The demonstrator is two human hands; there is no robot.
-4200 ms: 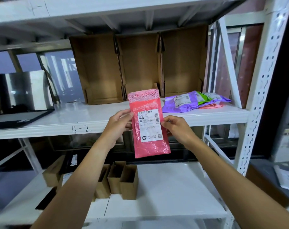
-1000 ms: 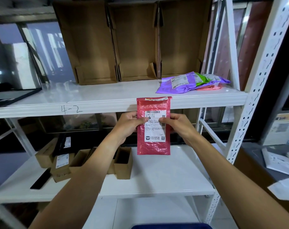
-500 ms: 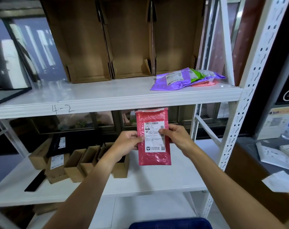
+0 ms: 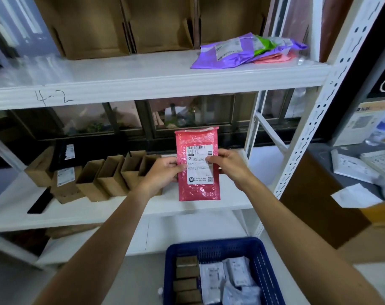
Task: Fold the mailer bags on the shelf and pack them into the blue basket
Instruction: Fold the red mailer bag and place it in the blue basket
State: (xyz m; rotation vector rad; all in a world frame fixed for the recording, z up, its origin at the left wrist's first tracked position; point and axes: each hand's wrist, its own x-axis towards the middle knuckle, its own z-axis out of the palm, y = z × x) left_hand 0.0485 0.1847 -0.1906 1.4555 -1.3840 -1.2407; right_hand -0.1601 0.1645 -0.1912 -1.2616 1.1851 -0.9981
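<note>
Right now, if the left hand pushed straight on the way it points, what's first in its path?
The red mailer it is pinching; the left hand points up-right into its left edge. Past that, likely the right hand, though depth is unclear.

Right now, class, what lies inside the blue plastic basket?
The blue plastic basket holds a row of small brown cardboard boxes at left, white mailer bags beside them. They cover its floor and anything underneath.
</note>
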